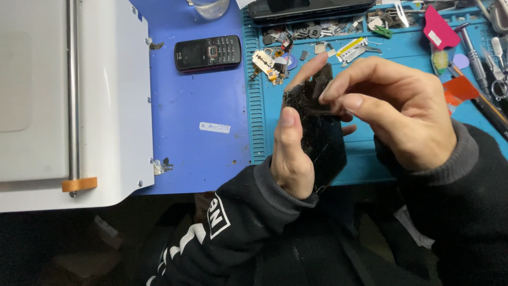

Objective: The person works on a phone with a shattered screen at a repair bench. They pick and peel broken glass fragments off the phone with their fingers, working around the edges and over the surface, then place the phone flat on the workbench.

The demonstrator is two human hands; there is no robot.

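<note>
My left hand grips a black smartphone with cracked, dusty glass, held upright over the near edge of the blue work mat; the thumb lies along its left side. My right hand comes in from the right. Its thumb and fingertips pinch at a dark, lifted piece of glass or film at the phone's upper end. Both arms wear black sleeves with grey cuffs.
A small black keypad phone lies on the blue tabletop. A white machine with a metal rod fills the left. Small parts, a razor blade, tweezers, screwdrivers and pink picks litter the mat's far side.
</note>
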